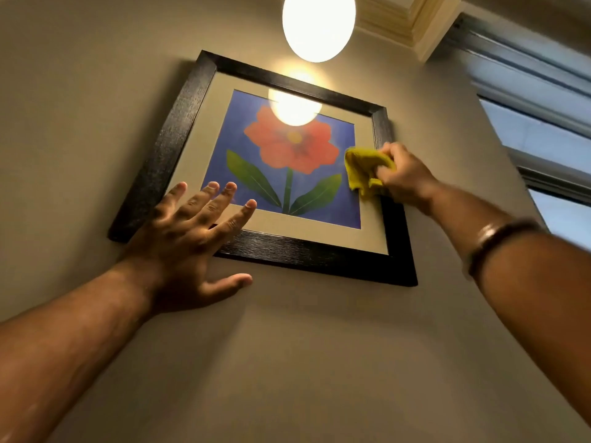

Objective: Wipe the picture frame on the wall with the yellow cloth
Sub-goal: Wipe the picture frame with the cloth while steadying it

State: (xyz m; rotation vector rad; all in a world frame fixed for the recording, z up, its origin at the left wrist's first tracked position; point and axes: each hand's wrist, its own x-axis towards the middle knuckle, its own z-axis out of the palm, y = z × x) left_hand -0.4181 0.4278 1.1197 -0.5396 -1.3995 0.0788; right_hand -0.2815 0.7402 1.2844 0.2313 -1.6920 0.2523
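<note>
Head view looks up a beige wall [303, 346] at a square picture frame of dark, grained wood [307, 251], hung flat against the wall. Inside the wood sits a pale mat around a print of a red flower with green leaves on a blue ground [281, 161].

At the frame's right side, the right hand [404, 175] grips a crumpled yellow cloth [364, 169], fingers curled tightly into its folds. The cloth is pressed on the glass at the right edge of the print, over the mat, just beside the right wooden rail. A dark band with a metallic sheen [499, 243] circles the right forearm.

Lower left, the left hand [188, 241] lies open across the frame's bottom-left corner, fingers spread wide and holding nothing; the fingertips reach the mat and the edge of the print, while the thumb points along the wall below the bottom rail.

Above hangs a glowing egg-shaped white lamp [319, 24], mirrored as a bright patch on the glass. A grey-framed window [543, 129] stands at the right.
</note>
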